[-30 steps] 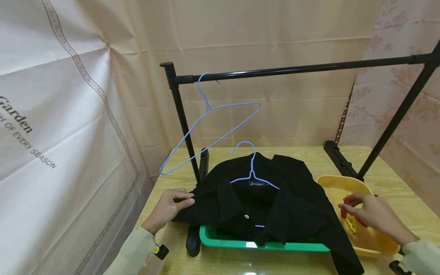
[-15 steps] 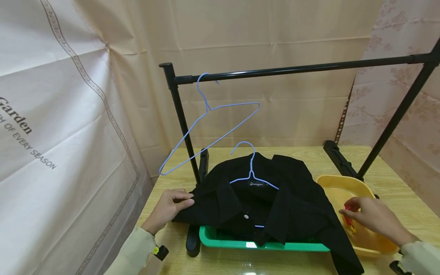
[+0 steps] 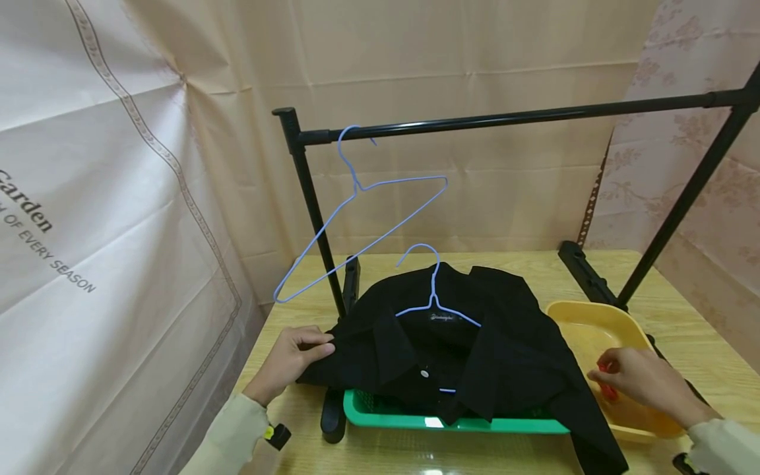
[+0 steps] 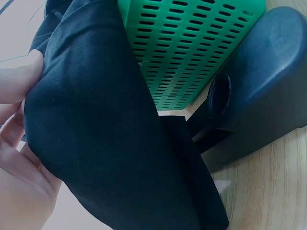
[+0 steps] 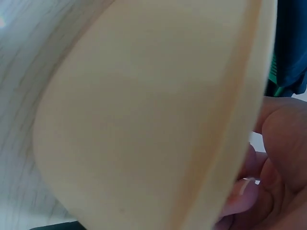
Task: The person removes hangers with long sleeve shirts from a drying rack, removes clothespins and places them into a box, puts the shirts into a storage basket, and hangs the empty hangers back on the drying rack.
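In the head view, my left hand (image 3: pixel 293 363) pinches the edge of a black shirt (image 3: pixel 522 343) at its left side. The left wrist view shows thumb and fingers on the folded black cloth (image 4: pixel 96 110). A blue wire hanger (image 3: pixel 435 300) sits inside the shirt's collar with its hook standing up. My right hand (image 3: pixel 647 382) is over the yellow tray (image 3: pixel 584 323), thumb and forefinger pinching a red clothespin (image 3: pixel 608 390). In the right wrist view, the tray's wall (image 5: pixel 235 129) hides the clothespin and part of the fingers.
Under the shirt stands a green basket (image 3: pixel 457 425). A black rack (image 3: pixel 510 119) spans the table (image 3: pixel 415 455), with a second blue hanger (image 3: pixel 362 188) on its bar. The rack's foot (image 4: pixel 259 91) lies beside the basket. Curtains surround the back and sides.
My right hand has moved slightly down and right in the tray with the red clothespin. A yellow clothespin seen below it earlier is now out of sight. The left hand keeps its hold.
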A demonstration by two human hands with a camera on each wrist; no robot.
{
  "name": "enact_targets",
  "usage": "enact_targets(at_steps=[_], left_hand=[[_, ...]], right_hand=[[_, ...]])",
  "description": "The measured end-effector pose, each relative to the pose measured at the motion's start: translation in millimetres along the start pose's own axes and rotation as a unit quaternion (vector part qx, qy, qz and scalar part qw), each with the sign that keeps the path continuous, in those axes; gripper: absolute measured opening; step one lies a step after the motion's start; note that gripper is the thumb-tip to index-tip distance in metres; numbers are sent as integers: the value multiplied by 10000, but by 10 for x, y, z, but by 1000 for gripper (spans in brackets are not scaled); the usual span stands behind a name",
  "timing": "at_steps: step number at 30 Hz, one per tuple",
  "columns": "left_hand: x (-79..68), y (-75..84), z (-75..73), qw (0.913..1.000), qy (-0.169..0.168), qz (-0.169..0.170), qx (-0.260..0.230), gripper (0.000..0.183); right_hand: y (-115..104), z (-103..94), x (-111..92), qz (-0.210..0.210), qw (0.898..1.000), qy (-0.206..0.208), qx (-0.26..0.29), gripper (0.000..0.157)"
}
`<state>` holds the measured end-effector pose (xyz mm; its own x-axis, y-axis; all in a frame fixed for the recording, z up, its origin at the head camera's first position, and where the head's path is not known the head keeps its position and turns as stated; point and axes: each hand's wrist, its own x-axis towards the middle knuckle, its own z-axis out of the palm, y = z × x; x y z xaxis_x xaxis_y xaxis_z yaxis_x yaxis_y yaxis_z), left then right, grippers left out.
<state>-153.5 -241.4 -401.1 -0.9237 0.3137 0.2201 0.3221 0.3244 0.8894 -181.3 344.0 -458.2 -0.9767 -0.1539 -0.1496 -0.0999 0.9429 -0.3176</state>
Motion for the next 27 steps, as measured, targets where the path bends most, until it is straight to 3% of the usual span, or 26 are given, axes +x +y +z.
enact_targets(at_steps=[10,18,27], left_hand=[[4,-2,4,10000,-8,0,23,20],[3,13,6,10000,11,-2,80,21],[0,8,7,10000,-6,44,32,20]], right_hand=[[47,65,-5,-16,10000,-62,6,52],[76,62,5,-45,9998,192,-52,56],[-84,-76,-74,-256,9959,863,31,36]])
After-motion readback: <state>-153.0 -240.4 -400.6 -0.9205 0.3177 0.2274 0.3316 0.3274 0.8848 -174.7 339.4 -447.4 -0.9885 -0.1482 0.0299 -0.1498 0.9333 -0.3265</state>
